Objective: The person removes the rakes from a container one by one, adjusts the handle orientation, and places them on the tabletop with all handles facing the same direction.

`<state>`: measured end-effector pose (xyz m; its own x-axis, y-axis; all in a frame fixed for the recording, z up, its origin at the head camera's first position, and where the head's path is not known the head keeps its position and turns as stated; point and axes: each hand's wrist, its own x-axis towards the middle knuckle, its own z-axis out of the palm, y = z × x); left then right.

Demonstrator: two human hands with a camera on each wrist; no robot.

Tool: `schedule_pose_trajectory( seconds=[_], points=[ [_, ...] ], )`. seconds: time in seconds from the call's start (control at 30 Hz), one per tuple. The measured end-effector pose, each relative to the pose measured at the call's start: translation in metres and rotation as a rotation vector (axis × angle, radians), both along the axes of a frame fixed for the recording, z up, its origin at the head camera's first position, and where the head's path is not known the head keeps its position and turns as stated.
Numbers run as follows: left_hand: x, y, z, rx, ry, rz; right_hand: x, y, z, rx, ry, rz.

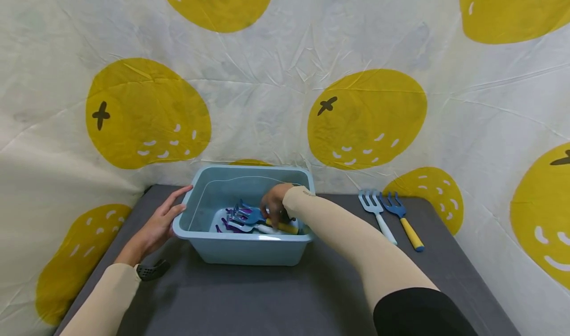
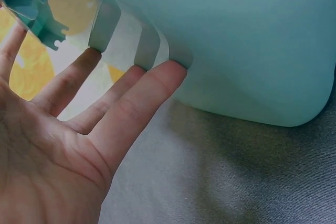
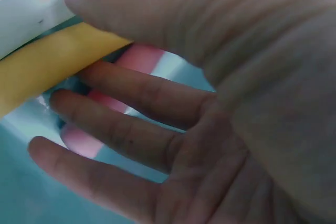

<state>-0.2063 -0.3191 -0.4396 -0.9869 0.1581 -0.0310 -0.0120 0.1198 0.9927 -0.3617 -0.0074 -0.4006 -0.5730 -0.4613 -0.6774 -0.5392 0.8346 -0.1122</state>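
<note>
A pale blue plastic basin stands on the dark grey table. At its left side, my left hand touches the basin with straight, spread fingers; in the left wrist view the fingertips meet its outer wall. Inside the basin, my right hand reaches down over a blue garden hand fork with a yellow handle. Its thumb and straight index finger lie on either side of that handle. Beside it are a white handle, a pinkish-red piece partly hidden by the fingers, and several purple pieces.
To the right of the basin lie a light blue hand fork with a white handle and a dark blue one with a yellow handle. A white cloth with yellow fruit prints hangs behind the table.
</note>
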Motion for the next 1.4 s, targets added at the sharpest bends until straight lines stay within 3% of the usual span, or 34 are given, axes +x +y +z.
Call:
schedule_pose_trajectory(
  seconds=[0.17, 0.43, 0.83, 0.97, 1.2, 1.4],
  points=[
    [0.001, -0.001, 0.0, -0.006, 0.013, -0.006, 0.008, 0.001, -0.004, -0.011, 0.066, 0.032],
    [0.0, 0.0, 0.0, -0.018, 0.007, 0.01, 0.01, 0.001, -0.006, -0.016, 0.06, 0.009],
    [-0.001, 0.0, 0.0, -0.021, -0.002, 0.013, 0.004, 0.002, -0.003, -0.017, 0.063, 0.162],
    [-0.001, 0.0, 0.0, -0.03, 0.003, 0.016, 0.001, 0.002, 0.004, -0.055, 0.062, 0.176],
    [0.0, 0.001, 0.0, -0.03, 0.003, 0.017, 0.004, 0.009, 0.025, -0.168, -0.023, 0.075],
    [0.002, 0.001, 0.001, -0.013, 0.016, 0.001, 0.008, 0.018, 0.048, -0.229, -0.03, 0.109]
  ],
)
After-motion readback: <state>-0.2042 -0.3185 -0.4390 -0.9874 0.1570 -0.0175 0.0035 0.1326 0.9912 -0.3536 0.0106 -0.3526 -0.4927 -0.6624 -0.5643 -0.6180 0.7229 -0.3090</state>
